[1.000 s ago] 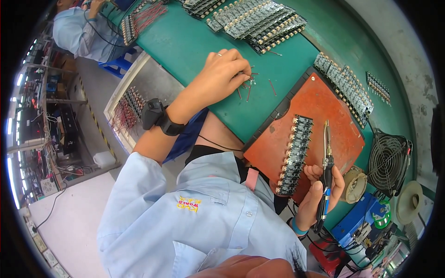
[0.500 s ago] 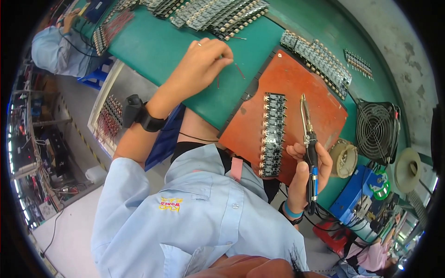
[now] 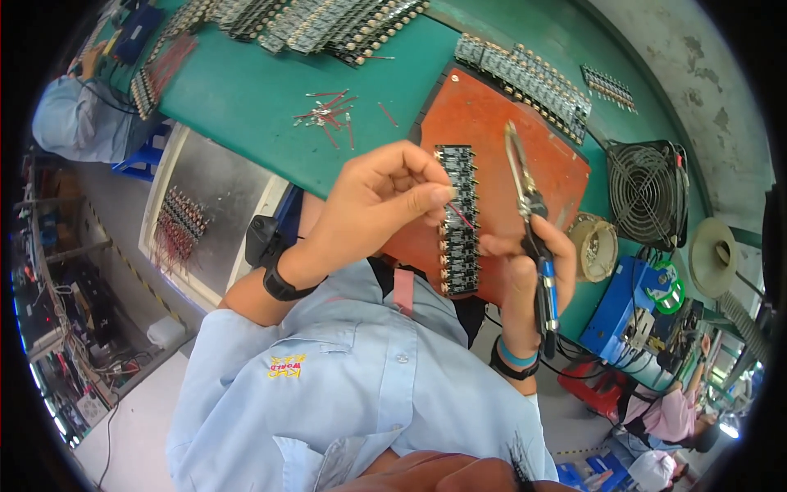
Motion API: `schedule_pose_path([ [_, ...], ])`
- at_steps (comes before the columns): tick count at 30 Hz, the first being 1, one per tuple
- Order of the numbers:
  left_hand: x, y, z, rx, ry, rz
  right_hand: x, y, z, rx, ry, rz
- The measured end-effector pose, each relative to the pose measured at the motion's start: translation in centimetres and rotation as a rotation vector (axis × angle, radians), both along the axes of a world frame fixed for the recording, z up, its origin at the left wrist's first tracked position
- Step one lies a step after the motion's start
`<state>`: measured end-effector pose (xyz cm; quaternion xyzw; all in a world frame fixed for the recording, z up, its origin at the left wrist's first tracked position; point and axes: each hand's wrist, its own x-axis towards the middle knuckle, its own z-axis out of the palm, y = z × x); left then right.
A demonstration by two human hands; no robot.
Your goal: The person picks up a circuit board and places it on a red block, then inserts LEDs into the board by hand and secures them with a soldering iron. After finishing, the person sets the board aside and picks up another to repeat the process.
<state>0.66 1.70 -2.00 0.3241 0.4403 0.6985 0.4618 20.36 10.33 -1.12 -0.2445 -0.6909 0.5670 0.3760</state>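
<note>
My left hand has thumb and forefinger pinched together on a short red wire, held over the middle of the strip of circuit boards. That strip lies on the orange board, running away from me. My right hand is wrapped around the soldering iron, its tip pointing away from me, to the right of the strip and apart from it. Beyond my left hand, more red wires lie in a loose heap (one sits off alone) on the green tabletop.
</note>
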Motion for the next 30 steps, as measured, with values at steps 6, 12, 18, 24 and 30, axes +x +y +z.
schedule_pose_path([
  [6, 2.2, -0.2, -0.5, 0.003, -0.055, -0.011, -1.5, -0.7, 0.1, -0.072, -0.071, -0.013],
  [12, 2.4, -0.1, -1.1, 0.199, 0.802, 0.109, -1.0, -0.4, 0.0, -0.034, -0.067, -0.039],
  [18, 2.7, -0.5, -0.8, 0.100, 0.706, -0.033, -0.6, -0.5, -0.6, 0.098, -0.051, -0.007],
  [24, 3.2, -0.4, -0.9, 0.145, 0.804, 0.040, -0.5, -0.6, -0.7, 0.138, -0.088, -0.051],
  [30, 3.0, -0.3, -1.0, 0.131, 0.819, 0.064, -0.2, -0.4, -0.5, 0.112, 0.015, -0.096],
])
